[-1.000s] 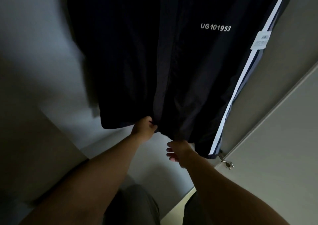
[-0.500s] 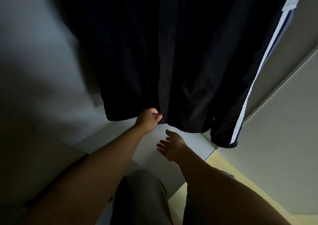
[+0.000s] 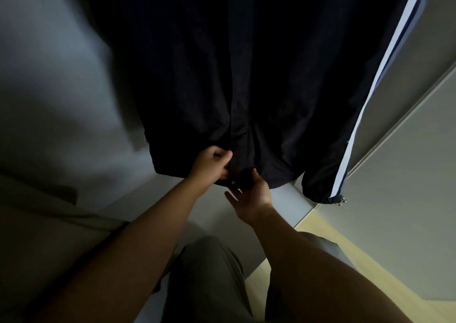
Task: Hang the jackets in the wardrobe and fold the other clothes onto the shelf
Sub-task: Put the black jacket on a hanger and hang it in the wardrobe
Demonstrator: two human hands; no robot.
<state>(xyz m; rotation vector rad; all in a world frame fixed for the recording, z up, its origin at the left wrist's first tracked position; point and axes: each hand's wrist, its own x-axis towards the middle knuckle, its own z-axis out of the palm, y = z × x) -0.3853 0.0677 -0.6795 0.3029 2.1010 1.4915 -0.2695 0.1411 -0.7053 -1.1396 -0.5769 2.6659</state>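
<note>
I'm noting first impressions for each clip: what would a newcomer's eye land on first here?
A hanging dark jacket fills the upper middle of the view, with a bright white stripe running down its sleeve on the right. At the centre, both hands meet at its hem: the left hand pinches the fabric by the front opening, and the right hand holds it from below, thumb on the cloth.

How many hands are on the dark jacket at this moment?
2. The left hand grips the lower edge of the jacket at the middle front. The right hand is just beside it, slightly lower, thumb on the cloth; how its fingers hold is partly hidden.
</note>
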